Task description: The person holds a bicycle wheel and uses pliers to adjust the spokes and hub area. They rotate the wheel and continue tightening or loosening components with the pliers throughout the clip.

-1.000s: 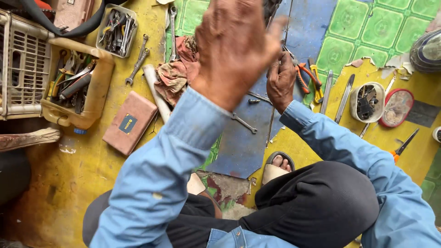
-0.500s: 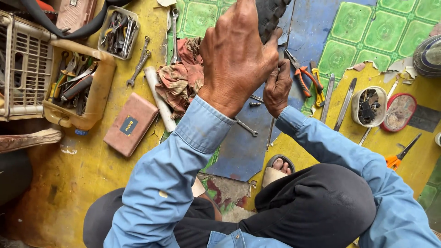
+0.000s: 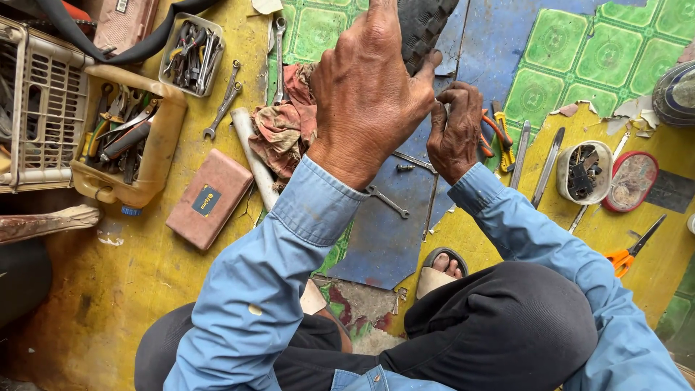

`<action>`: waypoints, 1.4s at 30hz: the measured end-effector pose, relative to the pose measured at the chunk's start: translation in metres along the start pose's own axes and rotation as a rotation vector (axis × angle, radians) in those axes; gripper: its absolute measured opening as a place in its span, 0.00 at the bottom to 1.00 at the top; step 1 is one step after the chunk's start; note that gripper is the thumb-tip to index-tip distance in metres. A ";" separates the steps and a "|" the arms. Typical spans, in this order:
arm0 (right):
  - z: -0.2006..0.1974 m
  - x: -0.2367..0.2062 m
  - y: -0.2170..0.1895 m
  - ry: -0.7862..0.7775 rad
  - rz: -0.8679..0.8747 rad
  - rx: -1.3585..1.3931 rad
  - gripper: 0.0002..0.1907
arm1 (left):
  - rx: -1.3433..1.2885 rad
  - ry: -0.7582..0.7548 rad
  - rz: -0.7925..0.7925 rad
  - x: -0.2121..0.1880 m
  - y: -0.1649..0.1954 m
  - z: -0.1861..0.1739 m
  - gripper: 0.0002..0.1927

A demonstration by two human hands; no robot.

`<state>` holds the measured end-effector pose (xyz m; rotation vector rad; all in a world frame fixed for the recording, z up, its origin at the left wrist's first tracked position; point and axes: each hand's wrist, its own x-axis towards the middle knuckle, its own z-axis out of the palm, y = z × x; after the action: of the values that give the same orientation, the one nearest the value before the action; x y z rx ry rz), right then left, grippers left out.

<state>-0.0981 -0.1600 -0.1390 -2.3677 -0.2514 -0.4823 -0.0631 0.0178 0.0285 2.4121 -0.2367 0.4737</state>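
Left hand is raised near the camera, fingers wrapped over the black treaded tyre – gripping it at top centre of frame. Only a short section of tyre shows; its tread runs roughly up and away, out of the top edge, so the full long axis can't be read. Right hand sits just below and right of it, fingertips curled and pinched together near the tyre edge – whether they hold anything, cannot tell. Small spanner lies on the blue mat below; red rag to the left.
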 end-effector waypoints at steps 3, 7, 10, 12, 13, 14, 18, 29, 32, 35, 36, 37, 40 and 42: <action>0.009 0.000 0.001 0.058 -0.003 0.115 0.08 | -0.020 -0.037 -0.015 0.001 0.001 -0.002 0.33; 0.027 -0.001 -0.001 0.116 0.032 0.310 0.13 | -0.051 -0.039 -0.013 0.002 0.003 -0.002 0.37; 0.037 -0.001 -0.004 0.092 0.049 0.476 0.29 | -0.086 -0.058 -0.043 0.003 0.004 0.000 0.39; 0.041 -0.002 -0.004 0.040 0.008 0.289 0.33 | -0.102 -0.051 -0.054 0.004 0.006 0.001 0.40; 0.043 -0.001 -0.003 0.014 -0.014 0.197 0.36 | -0.105 -0.032 -0.053 0.004 0.009 0.003 0.41; 0.043 -0.002 -0.003 0.002 0.042 0.266 0.33 | -0.109 -0.019 -0.055 0.003 0.010 0.003 0.42; 0.039 -0.001 -0.001 0.071 0.041 0.453 0.30 | -0.108 0.004 -0.036 0.003 0.013 0.004 0.41; -0.020 0.010 0.023 -0.094 -0.099 -0.045 0.07 | -0.073 -0.022 -0.030 0.003 0.010 0.002 0.42; -0.018 0.017 0.031 -0.100 -0.071 0.078 0.03 | -0.116 0.018 0.013 0.002 0.011 0.003 0.37; -0.013 0.025 0.038 -0.136 0.084 0.274 0.05 | -0.098 -0.021 -0.029 0.001 0.011 0.005 0.41; -0.013 0.028 0.039 -0.154 0.101 0.305 0.06 | -0.104 -0.002 -0.020 0.000 0.011 0.005 0.40; -0.013 0.030 0.040 -0.169 0.113 0.334 0.07 | -0.112 0.022 -0.007 0.000 0.010 0.006 0.39; -0.015 0.034 0.045 -0.182 0.011 0.233 0.09 | -0.144 0.039 -0.001 -0.001 0.011 0.007 0.41; -0.018 0.036 0.047 -0.236 0.081 0.337 0.09 | -0.138 0.016 -0.020 -0.002 0.011 0.007 0.43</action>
<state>-0.0561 -0.2046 -0.1404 -2.0914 -0.3162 -0.1084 -0.0667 0.0050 0.0292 2.2732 -0.2304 0.4522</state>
